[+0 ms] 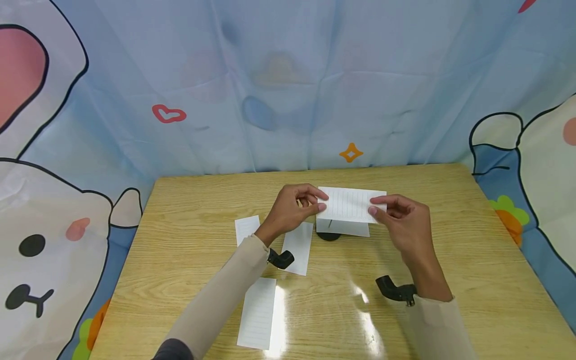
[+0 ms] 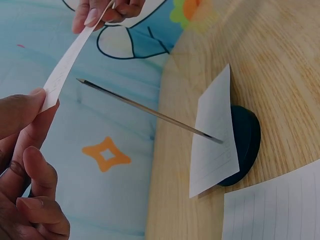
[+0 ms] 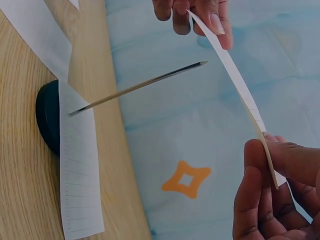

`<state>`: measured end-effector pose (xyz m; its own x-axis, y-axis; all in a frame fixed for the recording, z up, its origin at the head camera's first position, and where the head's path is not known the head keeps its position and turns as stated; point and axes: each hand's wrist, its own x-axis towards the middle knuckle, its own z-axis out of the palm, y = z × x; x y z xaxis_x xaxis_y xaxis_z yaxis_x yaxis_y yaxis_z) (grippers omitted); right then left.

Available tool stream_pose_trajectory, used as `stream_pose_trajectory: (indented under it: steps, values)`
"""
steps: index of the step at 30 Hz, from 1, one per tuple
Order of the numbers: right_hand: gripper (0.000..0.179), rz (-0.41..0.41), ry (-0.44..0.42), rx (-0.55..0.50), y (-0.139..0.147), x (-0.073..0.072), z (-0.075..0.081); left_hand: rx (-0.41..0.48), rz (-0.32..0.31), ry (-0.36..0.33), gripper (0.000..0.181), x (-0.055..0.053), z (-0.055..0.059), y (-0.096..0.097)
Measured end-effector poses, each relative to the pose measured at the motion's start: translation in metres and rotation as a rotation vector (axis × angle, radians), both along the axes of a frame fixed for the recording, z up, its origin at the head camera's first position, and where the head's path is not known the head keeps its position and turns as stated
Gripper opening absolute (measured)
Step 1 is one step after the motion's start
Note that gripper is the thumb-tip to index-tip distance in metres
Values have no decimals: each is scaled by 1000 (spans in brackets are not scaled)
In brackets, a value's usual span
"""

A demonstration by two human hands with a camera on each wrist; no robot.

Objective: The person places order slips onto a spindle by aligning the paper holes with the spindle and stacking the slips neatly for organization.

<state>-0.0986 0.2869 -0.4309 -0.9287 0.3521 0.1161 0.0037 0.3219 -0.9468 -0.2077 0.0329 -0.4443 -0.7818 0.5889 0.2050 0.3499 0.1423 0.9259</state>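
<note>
A lined white paper slip (image 1: 348, 205) is stretched level between both hands. My left hand (image 1: 292, 209) pinches its left end between thumb and fingers, and my right hand (image 1: 408, 222) pinches the right end. Below it stands a bill spike with a thin pointed metal rod (image 2: 150, 112) and a round dark base (image 2: 251, 142). Another lined slip (image 2: 212, 135) is pierced by the rod and sits low, over the base. Both wrist views show the rod's bare tip just under the held slip, apart from it.
Three loose paper slips lie on the wooden table (image 1: 193, 240): one near the front (image 1: 256, 317), one beside the spike (image 1: 298, 247), and one partly behind the left forearm (image 1: 245, 229). A patterned blue curtain (image 1: 288, 90) hangs behind the table's back edge.
</note>
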Motion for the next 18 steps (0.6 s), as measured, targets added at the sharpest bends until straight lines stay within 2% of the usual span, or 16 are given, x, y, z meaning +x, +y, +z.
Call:
stream_pose_trajectory:
  steps: [12,18]
  values:
    - [30,38,-32,-62,11,-10,-1,-12,-1,25,13,-8,3,7]
    - [30,58,-35,-73,15,-12,-1,-22,-2,-1,13,-10,3,10]
